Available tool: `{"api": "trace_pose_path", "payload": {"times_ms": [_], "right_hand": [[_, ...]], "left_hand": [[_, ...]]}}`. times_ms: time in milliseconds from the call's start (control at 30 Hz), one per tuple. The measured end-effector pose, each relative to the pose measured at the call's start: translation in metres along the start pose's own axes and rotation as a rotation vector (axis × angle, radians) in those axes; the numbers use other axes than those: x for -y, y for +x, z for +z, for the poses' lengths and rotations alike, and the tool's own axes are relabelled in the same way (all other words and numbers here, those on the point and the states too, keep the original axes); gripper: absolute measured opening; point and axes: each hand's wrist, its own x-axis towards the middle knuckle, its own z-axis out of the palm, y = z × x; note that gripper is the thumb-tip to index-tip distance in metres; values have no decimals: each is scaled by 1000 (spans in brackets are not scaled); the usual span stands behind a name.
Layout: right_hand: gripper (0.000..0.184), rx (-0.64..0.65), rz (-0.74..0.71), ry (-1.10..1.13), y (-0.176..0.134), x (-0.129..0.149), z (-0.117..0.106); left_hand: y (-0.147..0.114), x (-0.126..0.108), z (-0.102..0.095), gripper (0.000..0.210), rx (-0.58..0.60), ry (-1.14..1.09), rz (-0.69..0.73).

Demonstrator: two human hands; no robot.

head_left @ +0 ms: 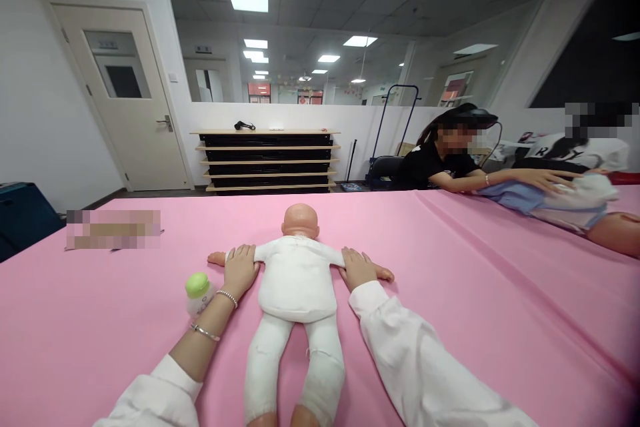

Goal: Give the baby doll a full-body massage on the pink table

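Observation:
A baby doll (pixel 299 278) in a white top and white leggings lies stretched out on the pink-covered table (pixel 450 320), its bald head away from me and no face showing. Both of its arms are spread sideways. My left hand (pixel 241 271) is closed over the doll's left-side arm, and the doll's small hand sticks out beyond my fingers. On the other side, my right hand (pixel 358 268) is wrapped over the other sleeve near the wrist. Beside my left wrist stands a small bottle (pixel 199 293) with a green cap, partly behind my forearm.
At the right, a person (pixel 453 153) in black leans over another doll (pixel 565 200) on the table; a second person (pixel 575 147) is behind. A blurred-out flat item (pixel 113 230) lies far left. A low shelf stack (pixel 267 160) stands by the wall, near a door (pixel 117 93).

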Motion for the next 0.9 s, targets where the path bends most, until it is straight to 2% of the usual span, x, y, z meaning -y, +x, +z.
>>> {"api": "trace_pose_path", "payload": {"times_ms": [133,233,367,467,600,633,700,733,800,900], "right_hand": [[40,6,54,-11,-7,-17,-8],[41,1,120,-8,-11,-28,-7],[44,-107,97,8,-14,-36,4],[51,-260,-60,92,-22,-24,7],[53,-450,-490,336,-54,16,-2],[55,-442,-590,381,-65,28,-5],[53,-336,-779,436,-86,47,-12],[48,-283,-826,449,-95,55,-15],[40,-200,-837,470,-110,63,-20],[40,-94,-813,516,-126,65,-25]], "left_hand": [[-5,8,-2,28,-44,59,-151],[-8,12,-2,31,-62,70,-237],[-10,11,-1,28,-88,54,-271],[-9,9,0,26,-106,43,-288],[-7,8,2,24,-119,48,-285],[-7,8,1,24,-121,50,-284],[-7,8,1,25,-116,49,-285],[-7,8,0,26,-111,47,-288],[-7,8,-1,25,-102,44,-290],[-8,7,-2,24,-97,48,-286]]}}
